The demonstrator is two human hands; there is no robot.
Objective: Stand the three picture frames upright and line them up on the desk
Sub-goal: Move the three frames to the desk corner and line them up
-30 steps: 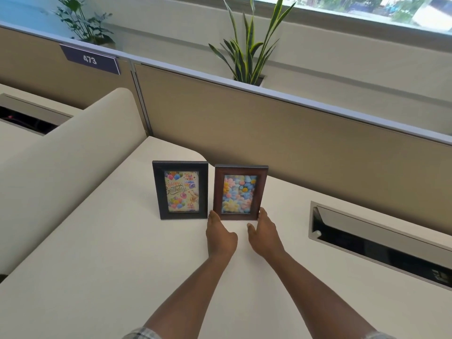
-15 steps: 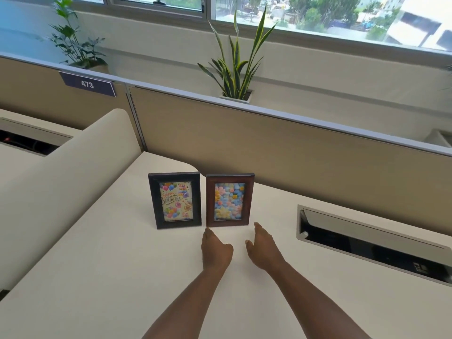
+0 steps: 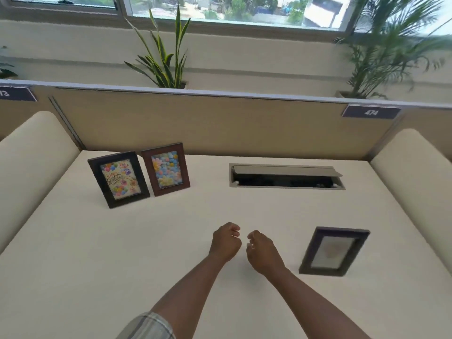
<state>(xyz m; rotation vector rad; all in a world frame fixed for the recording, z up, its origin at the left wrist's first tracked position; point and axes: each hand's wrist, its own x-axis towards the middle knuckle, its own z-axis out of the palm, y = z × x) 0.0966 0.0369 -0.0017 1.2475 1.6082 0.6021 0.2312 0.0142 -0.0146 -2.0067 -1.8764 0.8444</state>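
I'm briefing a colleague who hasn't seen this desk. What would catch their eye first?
Two upright frames, black and brown, stand side by side at the desk's back left. A third frame lies flat at the right, near the right hand. Both hands, the left hand too, hover empty mid-desk.

Two bare forearms enter from the bottom edge, uncovered from elbow to wrist. Left hand [image 3: 226, 242] and right hand [image 3: 263, 253]: no rings, watch, bracelet or gloves visible. A short sleeve [image 3: 149, 326] shows at the lower edge on the left arm, checked fabric in grey and off-white with faint darker lines. The right arm's sleeve is out of frame.
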